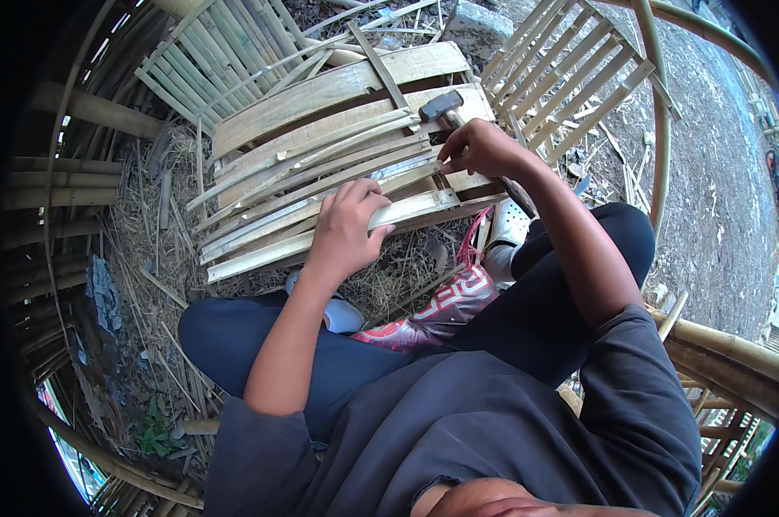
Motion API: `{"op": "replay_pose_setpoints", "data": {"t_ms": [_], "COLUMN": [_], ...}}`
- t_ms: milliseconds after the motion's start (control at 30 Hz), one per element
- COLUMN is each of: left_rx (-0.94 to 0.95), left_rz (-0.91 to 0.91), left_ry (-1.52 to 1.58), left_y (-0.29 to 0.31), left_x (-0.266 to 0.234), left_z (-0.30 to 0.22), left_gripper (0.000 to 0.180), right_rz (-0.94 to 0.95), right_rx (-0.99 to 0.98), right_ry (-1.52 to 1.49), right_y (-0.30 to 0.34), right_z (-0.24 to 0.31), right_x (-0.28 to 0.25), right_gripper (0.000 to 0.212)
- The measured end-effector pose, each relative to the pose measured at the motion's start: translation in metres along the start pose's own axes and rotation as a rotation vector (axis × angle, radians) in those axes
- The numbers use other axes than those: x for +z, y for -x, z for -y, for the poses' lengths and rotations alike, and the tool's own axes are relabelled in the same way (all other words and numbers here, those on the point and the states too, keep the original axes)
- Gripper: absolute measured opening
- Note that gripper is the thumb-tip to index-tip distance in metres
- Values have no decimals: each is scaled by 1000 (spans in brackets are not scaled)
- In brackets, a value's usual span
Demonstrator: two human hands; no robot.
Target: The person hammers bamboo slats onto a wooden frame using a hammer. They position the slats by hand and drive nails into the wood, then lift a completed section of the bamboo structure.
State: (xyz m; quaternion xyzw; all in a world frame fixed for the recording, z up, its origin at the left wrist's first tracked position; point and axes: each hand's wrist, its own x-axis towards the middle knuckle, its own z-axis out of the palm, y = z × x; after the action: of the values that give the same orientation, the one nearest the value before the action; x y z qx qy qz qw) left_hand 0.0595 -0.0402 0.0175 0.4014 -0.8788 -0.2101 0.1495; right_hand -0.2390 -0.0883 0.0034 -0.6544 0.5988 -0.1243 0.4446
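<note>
Several split bamboo strips (260, 258) lie side by side across wooden planks (342, 82) in front of me. My left hand (351, 215) rests on the nearer strips, fingers spread over them and the thumb apart. At the strips' right ends is my right hand (482, 148), its fingers curled and pinched together; whatever is between them is too small to make out. A hammer (441, 105) with a dark head lies beneath that hand on the planks. Its wooden handle runs under my right wrist toward my knee.
Slatted bamboo panels stand at the back left (213, 56) and back right (570, 73). Dry straw and scraps cover the ground. A red patterned sack (437, 310) lies between my crossed legs. Bamboo poles (657, 138) edge the right side, beside a stone block (478, 30) at the back.
</note>
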Motion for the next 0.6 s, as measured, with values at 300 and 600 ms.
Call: {"op": "replay_pose_setpoints", "data": {"t_ms": [300, 600], "left_rx": [-21, -118], "left_rz": [-174, -147], "left_ry": [75, 187], "left_y": [-8, -27], "left_x": [18, 27], "left_z": [8, 18], "left_gripper": [21, 26], "right_rz": [71, 284], "right_rx": [54, 194], "right_ry": [-50, 13], "right_y": [-1, 7], "right_z": [-2, -26], "right_x": [1, 4], "right_gripper": [31, 32]}}
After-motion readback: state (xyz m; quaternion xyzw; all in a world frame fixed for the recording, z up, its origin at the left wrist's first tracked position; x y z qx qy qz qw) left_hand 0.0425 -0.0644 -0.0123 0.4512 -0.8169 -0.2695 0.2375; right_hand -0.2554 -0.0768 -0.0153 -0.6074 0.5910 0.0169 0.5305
